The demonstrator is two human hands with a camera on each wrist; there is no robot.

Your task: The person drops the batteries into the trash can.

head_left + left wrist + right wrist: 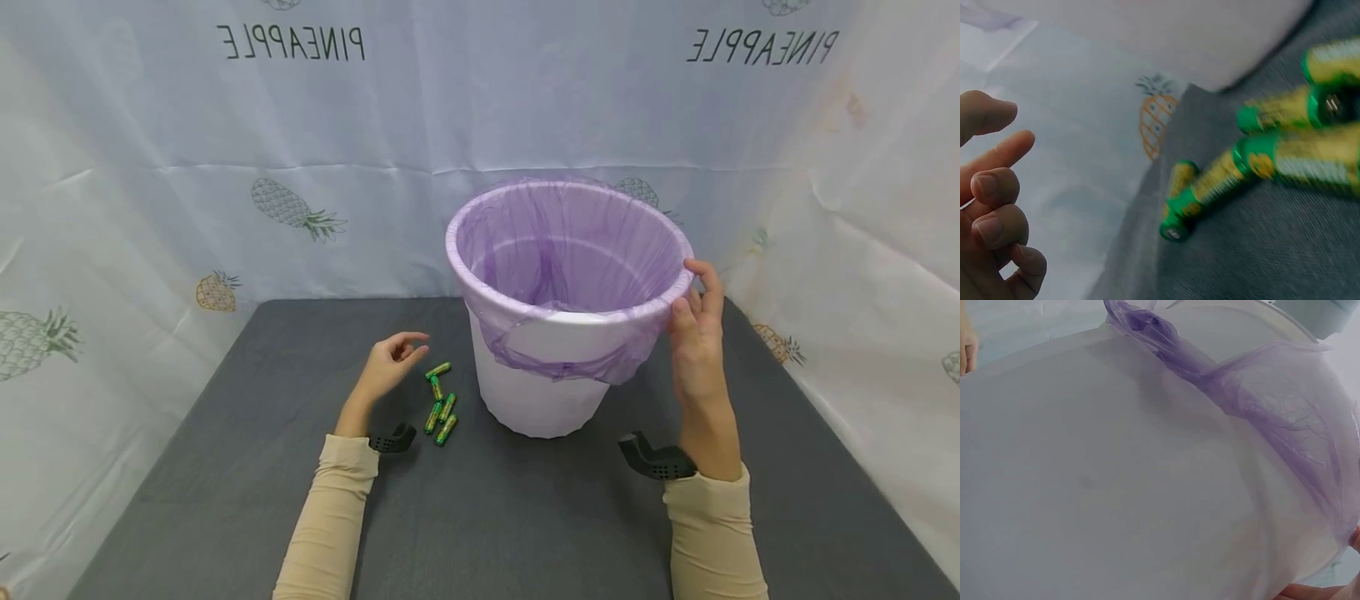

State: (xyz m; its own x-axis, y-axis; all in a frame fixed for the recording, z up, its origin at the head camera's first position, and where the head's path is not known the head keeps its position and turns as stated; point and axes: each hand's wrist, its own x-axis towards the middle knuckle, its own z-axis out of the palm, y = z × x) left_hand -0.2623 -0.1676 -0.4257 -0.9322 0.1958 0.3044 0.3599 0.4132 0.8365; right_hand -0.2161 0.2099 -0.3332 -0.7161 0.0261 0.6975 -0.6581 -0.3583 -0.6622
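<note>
A white trash can (543, 400) stands on the dark table, lined with a thin purple plastic bag (517, 354) folded over its rim. My right hand (699, 350) holds the can's right side at the rim, thumb and fingertips on the bag-covered edge. In the right wrist view, the can's wall (1097, 475) and the loose bag fold (1235, 400) fill most of the picture. Left of the can lie several green and yellow batteries (447, 407). Beside them, my left hand (386, 364) hovers with loosely bent fingers and nothing between thumb and forefinger.
The dark grey tabletop (225, 467) reaches back to a white curtain (390, 225) printed with pineapples, which hangs behind and along both sides. Black wrist mounts (656, 458) jut inward from both forearms.
</note>
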